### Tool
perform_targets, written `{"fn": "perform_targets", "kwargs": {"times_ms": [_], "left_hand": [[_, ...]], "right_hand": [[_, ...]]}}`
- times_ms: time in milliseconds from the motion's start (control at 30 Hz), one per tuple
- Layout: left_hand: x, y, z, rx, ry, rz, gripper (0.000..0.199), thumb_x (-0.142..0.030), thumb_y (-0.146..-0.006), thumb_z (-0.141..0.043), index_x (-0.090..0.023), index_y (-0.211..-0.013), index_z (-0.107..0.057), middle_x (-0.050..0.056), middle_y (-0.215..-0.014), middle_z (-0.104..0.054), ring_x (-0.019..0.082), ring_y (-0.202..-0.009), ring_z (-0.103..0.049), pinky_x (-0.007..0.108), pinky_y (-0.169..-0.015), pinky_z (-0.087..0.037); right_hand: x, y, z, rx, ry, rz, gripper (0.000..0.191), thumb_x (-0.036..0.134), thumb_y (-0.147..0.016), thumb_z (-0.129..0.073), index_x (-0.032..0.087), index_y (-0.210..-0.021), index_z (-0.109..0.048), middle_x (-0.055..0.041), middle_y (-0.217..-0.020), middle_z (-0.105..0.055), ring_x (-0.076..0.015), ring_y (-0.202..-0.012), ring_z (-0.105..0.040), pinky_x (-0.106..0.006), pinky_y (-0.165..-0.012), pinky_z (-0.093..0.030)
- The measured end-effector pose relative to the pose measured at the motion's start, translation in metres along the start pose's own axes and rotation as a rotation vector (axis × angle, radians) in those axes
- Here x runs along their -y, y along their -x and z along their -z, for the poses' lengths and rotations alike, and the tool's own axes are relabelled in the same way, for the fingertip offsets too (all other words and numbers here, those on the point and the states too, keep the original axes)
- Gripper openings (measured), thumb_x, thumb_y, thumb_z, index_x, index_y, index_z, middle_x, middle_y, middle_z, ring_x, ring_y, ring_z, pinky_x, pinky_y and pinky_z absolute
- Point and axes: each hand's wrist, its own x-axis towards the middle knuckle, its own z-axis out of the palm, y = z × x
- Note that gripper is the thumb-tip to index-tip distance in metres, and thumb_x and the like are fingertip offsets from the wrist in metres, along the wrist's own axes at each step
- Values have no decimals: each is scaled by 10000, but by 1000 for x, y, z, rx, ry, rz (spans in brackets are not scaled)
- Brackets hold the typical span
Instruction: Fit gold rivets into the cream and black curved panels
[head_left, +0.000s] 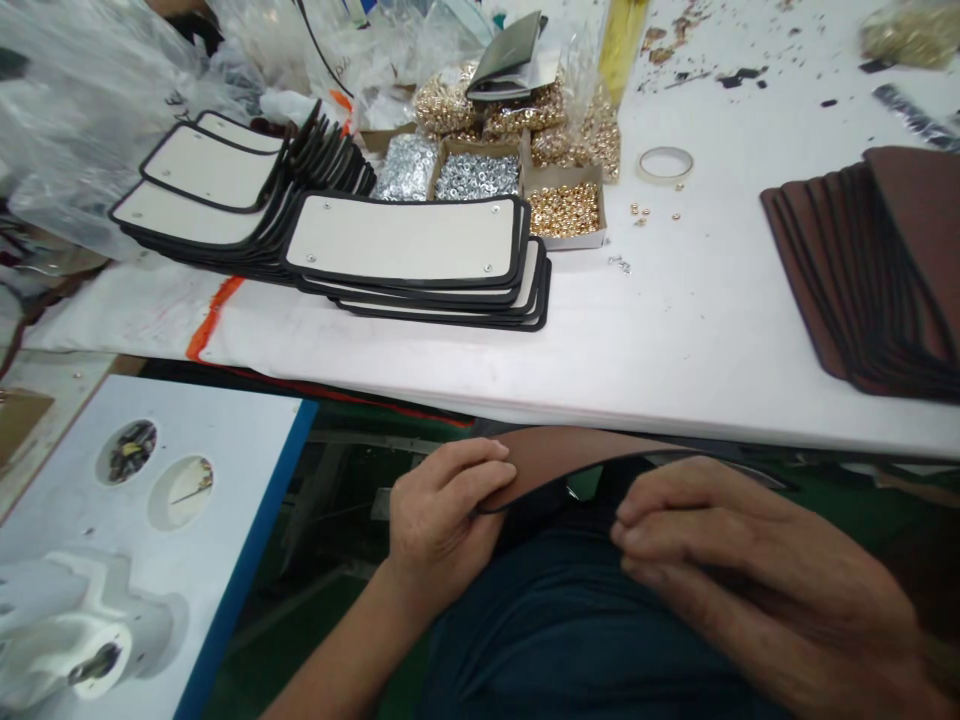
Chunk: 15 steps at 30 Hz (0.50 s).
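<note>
A curved brown leather panel [555, 455] with a dark edge hangs over my lap, just in front of the white table. My left hand [450, 500] is closed on its left end, fingers over the top face. In front of the panel's right part is my right hand [750, 560], its thumb and fingertips pressed together. Whatever lies between those fingertips, if anything, is too small or hidden to make out. Whether the right hand touches the panel I cannot tell.
Stacked white-faced panels with black edging [405, 240] lie on the table [637, 350]. Behind them are boxes of silver eyelets [478, 177] and gold eyelets [564, 210]. Brown panels [862, 270] fan out at right. A white machine [97, 620] stands on a blue-edged board [247, 480] at lower left.
</note>
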Motion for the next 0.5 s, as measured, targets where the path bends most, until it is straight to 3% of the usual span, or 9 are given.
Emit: {"fn": "perform_targets", "kwargs": {"times_ms": [67, 233, 367, 500], "left_hand": [[-1, -2, 2, 21, 26, 32, 297, 5, -852, -725, -201, -1065, -712, 90, -1095, -775, 179, -996, -767, 284, -836, -640], [-5, -4, 6, 80, 93, 27, 341, 7, -862, -723, -221, -1114, -703, 85, -1089, -778, 190, -994, -772, 314, -846, -652], [-9, 0, 8, 29, 139, 46, 420, 29, -825, -730, -225, -1151, -653, 77, -1096, -791, 220, -1060, -772, 387, -932, -656], [-13, 1, 8, 45, 85, 122, 400, -13, -830, -756, -210, -1160, -648, 65, -1083, -804, 213, -1080, -771, 357, -934, -651]], "right_hand": [[-6, -2, -9, 10, -85, -41, 105, 137, -970, -688, 229, -977, -738, -25, -962, -762, -134, -898, -760, -187, -766, -625], [-20, -3, -26, -105, -202, -151, 138, 119, -911, -769, 237, -973, -732, -3, -898, -762, -145, -851, -746, -233, -766, -613], [-17, -6, -23, -74, -254, -136, 145, 104, -896, -781, 235, -919, -723, 2, -853, -763, -153, -825, -744, -247, -744, -611], [-11, -6, -17, -34, -231, -117, 145, 103, -898, -773, 233, -901, -709, 1, -841, -770, -152, -803, -749, -239, -714, -611]]}}
